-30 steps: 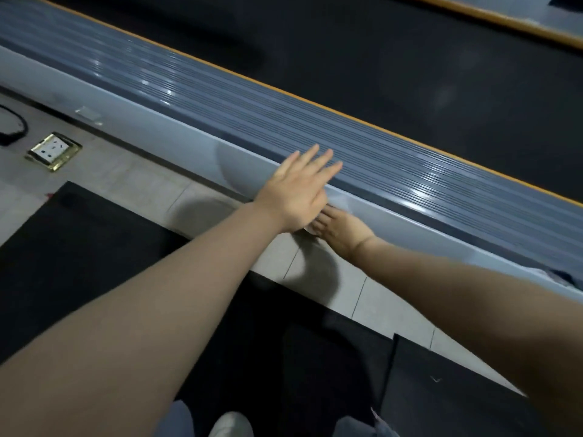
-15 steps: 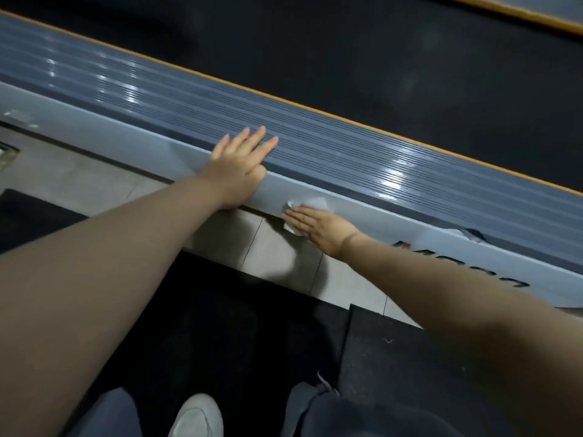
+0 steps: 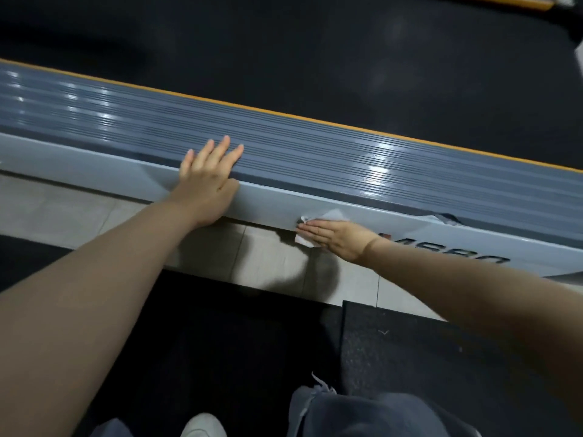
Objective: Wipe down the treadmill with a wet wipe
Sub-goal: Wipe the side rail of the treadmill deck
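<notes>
Head view: the right hand (image 3: pixel 339 239) presses a white wet wipe (image 3: pixel 328 216) with straight fingers against the treadmill (image 3: pixel 410 228) side panel. At its 9 o'clock, the left hand (image 3: pixel 206 181) rests flat, fingers released, on the ribbed side rail (image 3: pixel 315 152). Tiled floor (image 3: pixel 262 260) lies at 6 o'clock.

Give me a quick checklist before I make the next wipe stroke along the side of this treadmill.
1. Wipe under right hand: ok, straight fingers press it flat.
2. Wipe on the side panel: ok, lower edge hangs past it.
3. Left hand braced: ok, open on the ribbed rail.
4. Path toward the lettering: ok, nothing in the way.
5. Wipe wet enough: cannot tell.
6. Panel already clean: cannot tell.
</notes>
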`<state>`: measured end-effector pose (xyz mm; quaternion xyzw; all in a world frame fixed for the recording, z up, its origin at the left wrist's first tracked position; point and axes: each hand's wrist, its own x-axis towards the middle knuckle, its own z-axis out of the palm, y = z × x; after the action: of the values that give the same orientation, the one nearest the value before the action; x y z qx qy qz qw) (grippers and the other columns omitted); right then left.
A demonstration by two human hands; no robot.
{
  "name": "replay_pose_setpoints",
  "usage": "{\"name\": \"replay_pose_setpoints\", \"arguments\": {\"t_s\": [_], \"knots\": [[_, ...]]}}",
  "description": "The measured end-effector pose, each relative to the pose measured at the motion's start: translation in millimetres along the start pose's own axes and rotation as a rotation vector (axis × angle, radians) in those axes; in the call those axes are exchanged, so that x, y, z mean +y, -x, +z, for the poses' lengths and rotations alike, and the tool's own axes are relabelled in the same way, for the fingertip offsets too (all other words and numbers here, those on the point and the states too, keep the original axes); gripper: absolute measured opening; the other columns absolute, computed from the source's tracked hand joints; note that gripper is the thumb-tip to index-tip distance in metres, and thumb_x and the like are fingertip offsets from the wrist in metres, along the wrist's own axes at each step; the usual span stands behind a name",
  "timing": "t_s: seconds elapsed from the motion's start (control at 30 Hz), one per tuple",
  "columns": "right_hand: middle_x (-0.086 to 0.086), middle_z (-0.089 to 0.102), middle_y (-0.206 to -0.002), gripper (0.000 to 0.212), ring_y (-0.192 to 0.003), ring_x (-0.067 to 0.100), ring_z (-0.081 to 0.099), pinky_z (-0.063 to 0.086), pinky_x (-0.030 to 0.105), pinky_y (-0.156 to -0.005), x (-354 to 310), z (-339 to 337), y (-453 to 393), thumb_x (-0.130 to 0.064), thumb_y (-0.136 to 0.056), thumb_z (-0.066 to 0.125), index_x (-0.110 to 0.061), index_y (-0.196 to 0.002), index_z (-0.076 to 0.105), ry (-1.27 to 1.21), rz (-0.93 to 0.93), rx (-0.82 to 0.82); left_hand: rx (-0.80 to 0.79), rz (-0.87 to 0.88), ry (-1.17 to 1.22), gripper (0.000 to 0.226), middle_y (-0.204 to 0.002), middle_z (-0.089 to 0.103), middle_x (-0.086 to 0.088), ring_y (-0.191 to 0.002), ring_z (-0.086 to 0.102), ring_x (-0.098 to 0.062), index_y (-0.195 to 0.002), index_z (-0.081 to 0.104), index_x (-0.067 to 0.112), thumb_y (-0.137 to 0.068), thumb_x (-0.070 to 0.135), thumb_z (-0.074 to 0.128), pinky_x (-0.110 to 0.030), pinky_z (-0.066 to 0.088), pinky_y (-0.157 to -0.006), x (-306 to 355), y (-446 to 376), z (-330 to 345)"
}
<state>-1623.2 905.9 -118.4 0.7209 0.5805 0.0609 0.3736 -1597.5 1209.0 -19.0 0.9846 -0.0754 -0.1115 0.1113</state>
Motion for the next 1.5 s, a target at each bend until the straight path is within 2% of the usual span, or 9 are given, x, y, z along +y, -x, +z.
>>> {"name": "replay_pose_setpoints", "arguments": {"t_s": [0.2,0.33,0.5,0.6,0.8,0.97,1.13,1.27,1.5], "knots": [[0.007,-0.001,-0.163,0.059,-0.15,0.026,0.0,-0.006,0.042,-0.122,23,-15,73,-0.015,-0.097,0.012,-0.005,-0.155,0.002,-0.075,0.352,0.237,0.056,-0.018,0.01,0.077,-0.167,0.006,-0.002,-0.153,0.0,-0.023,-0.157,0.018,0.027,-0.081,0.039,0.024,-0.045,-0.006,-0.121,7,2,1],[0.009,0.031,-0.156,0.055,-0.144,0.019,0.018,-0.014,0.034,-0.12,-1,16,76,-0.011,-0.093,0.033,-0.004,-0.148,0.027,-0.07,0.156,0.056,0.036,-0.062,-0.003,0.073,-0.167,0.002,0.001,-0.153,-0.003,-0.02,-0.157,0.016,0.027,-0.086,0.041,0.029,-0.046,-0.007,-0.122,13,2,2],[0.007,0.037,-0.152,0.054,-0.14,0.014,0.019,-0.023,0.027,-0.114,-14,10,74,-0.012,-0.091,0.053,-0.006,-0.143,0.042,-0.254,0.089,-0.216,-0.017,-0.116,-0.061,0.078,-0.167,-0.005,0.003,-0.153,-0.005,-0.02,-0.158,0.01,0.029,-0.089,0.05,0.041,-0.047,-0.006,-0.122,21,1,-6],[0.007,0.054,-0.14,0.05,-0.132,0.017,0.048,-0.011,0.028,-0.12,-3,0,80,-0.018,-0.088,0.036,-0.004,-0.13,0.06,-0.307,0.108,-0.122,-0.062,-0.152,-0.089,0.08,-0.166,-0.01,0.004,-0.153,-0.01,-0.02,-0.158,0.004,0.03,-0.093,0.049,0.047,-0.047,-0.006,-0.122,29,2,-8],[0.013,0.038,-0.153,0.037,-0.143,0.033,0.031,0.005,0.048,-0.121,31,-19,117,-0.024,-0.099,0.041,-0.006,-0.118,0.068,-0.125,0.146,0.044,-0.131,-0.3,-0.245,0.083,-0.166,-0.011,-0.006,-0.153,-0.011,-0.026,-0.159,-0.001,0.016,-0.096,0.046,0.044,-0.05,-0.003,-0.123,72,-2,-15],[0.011,0.059,-0.113,0.037,-0.1,0.033,0.047,0.04,0.042,-0.085,42,-33,142,-0.014,-0.094,0.038,-0.008,-0.09,0.075,-0.184,0.276,0.039,-0.146,0.033,-0.178,0.075,-0.167,-0.011,0.0,-0.153,-0.009,-0.027,-0.157,0.004,0.037,-0.096,0.035,0.048,-0.051,-0.001,-0.122,158,4,4],[0.008,0.06,-0.084,0.012,-0.057,0.026,0.057,0.033,0.03,-0.048,27,-46,141,-0.01,-0.077,0.062,-0.014,-0.083,0.071,-0.437,0.469,-0.066,-0.282,-0.012,-0.146,0.082,-0.165,-0.016,-0.002,-0.152,-0.011,-0.031,-0.156,-0.007,0.042,-0.095,0.028,0.047,-0.05,0.001,-0.123,178,-1,-5],[0.013,0.054,-0.117,0.042,-0.087,0.032,0.063,0.04,0.037,-0.058,2,-51,136,-0.004,-0.091,0.046,-0.007,-0.132,0.048,-0.637,0.678,-0.202,-0.341,-0.035,-0.095,0.081,-0.165,-0.017,0.0,-0.152,-0.011,-0.03,-0.156,-0.004,0.043,-0.095,0.023,0.046,-0.049,0.005,-0.124,183,-3,-15],[0.018,0.046,-0.137,0.049,-0.12,0.035,0.051,0.043,0.042,-0.094,-36,-29,119,-0.003,-0.097,0.032,-0.004,-0.146,0.028,-0.924,0.756,-0.383,-0.261,-0.014,-0.112,0.085,-0.165,-0.017,0.001,-0.152,-0.012,-0.029,-0.155,-0.006,0.045,-0.092,0.026,0.048,-0.048,0.0,-0.124,177,-1,2]]}}
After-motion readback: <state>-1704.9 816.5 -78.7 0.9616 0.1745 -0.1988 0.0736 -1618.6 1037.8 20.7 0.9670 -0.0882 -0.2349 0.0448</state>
